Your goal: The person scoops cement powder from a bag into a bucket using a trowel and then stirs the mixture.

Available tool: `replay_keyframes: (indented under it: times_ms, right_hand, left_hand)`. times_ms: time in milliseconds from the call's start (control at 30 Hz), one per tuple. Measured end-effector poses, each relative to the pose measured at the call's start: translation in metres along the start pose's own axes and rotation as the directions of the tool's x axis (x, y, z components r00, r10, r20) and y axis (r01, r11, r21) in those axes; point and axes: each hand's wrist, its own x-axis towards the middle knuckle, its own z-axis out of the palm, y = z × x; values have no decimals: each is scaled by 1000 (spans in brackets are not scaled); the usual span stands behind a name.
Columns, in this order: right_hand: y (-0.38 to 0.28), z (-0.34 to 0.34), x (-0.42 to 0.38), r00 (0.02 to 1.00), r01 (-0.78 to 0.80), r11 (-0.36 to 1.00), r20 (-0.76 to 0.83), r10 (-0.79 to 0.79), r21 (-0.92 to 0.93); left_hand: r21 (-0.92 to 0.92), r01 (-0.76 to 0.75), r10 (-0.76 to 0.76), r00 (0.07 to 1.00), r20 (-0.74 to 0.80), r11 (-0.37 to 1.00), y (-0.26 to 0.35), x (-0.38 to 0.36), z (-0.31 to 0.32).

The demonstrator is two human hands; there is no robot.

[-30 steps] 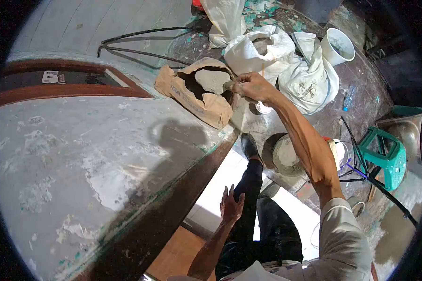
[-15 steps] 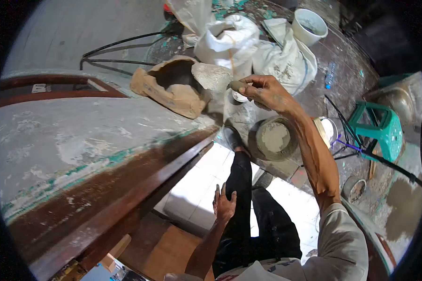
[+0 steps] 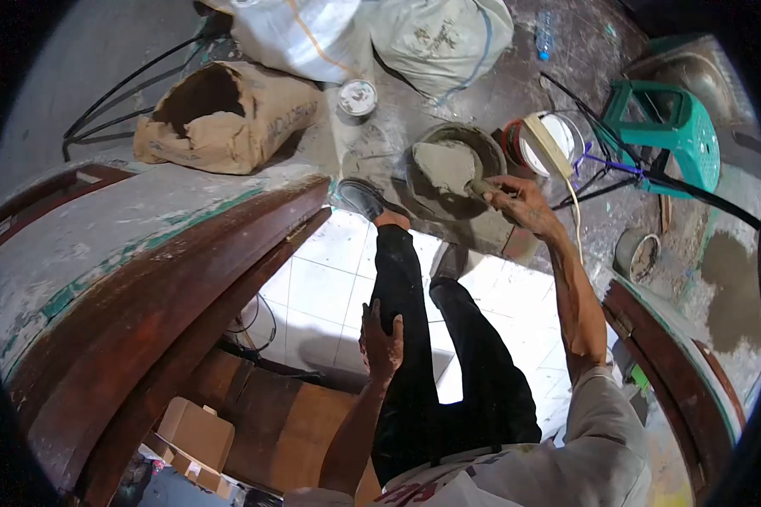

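Near the right rim of a round basin [image 3: 415, 193] my right hand [image 3: 520, 205] grips a small mortar-coated tool [image 3: 482, 189], its fingers wrapped round it. Pale grey mortar [image 3: 445, 166] fills part of the basin. Only a stub of the tool shows, and its far end is hard to make out. Lower down, my left hand [image 3: 381, 340] is beside my left thigh with its fingers apart and nothing in it.
An open brown paper sack [image 3: 283, 114], white sacks [image 3: 440, 42] and a small white-topped can [image 3: 358, 99] are beyond the basin. To the right stand a bucket [image 3: 550, 144], a green stool [image 3: 693, 139] and thin black legs. A brown wooden frame [image 3: 186, 287] runs along the left.
The view has shifted. My right hand has moved from near the paper sack and small can to the basin, still holding the tool. My left hand remains by my thigh.
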Motion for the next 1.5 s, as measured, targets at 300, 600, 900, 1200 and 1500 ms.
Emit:
replay_keyframes:
  times_ms: [300,600,900,1200,1500]
  right_hand:
    - [144,48,42,988,-39,991,-145,58,128]
    - [192,42,58,974,44,995,-225,-24,86]
    - [204,40,61,933,115,939,-290,-215,-324]
    - [166,54,58,968,-105,742,-240,-78,-663]
    - [136,67,30,936,-115,572,-282,-211,-812]
  left_hand:
    - [22,-105,106,994,-19,994,-2,-9,0]
    - [61,-60,57,997,46,996,0,-15,6]
    - [38,-46,45,999,31,998,-4,-21,16]
    - [10,-79,79,997,-3,997,-2,-21,16]
    - [22,-55,55,998,3,998,0,-19,12]
